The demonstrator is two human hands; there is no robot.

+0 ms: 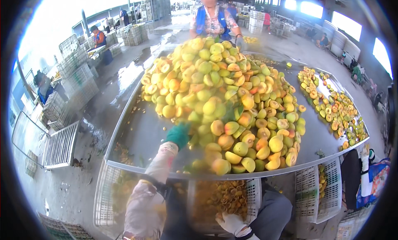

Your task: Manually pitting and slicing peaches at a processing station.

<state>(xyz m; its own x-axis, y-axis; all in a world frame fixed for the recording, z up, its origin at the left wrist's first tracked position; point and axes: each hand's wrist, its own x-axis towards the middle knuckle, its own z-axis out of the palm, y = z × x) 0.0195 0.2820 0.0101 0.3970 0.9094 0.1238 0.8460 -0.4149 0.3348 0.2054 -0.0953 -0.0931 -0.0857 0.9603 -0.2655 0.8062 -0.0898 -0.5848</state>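
My left hand (177, 134) in a green glove reaches to the near-left edge of a big heap of yellow-green peaches (215, 78), whole and halved, on a metal-rimmed table (118, 138); its fingers are blurred, so their grip is unclear. My right hand (228, 223) in a white glove is low by a white plastic crate (253, 198) of brown-orange pits or scraps (226, 196), fingers apart and slightly curled, with nothing visible in them. A hazy smear hides part of the view around the left hand and heap.
A co-worker (211, 18) stands behind the heap; another person's sleeved arm (367, 178) is at right. More halved fruit (323, 103) lies on the table's right. Crates (306, 190) sit below. A metal rack (58, 144), stacked crates (78, 82) and other workers (98, 37) are at left.
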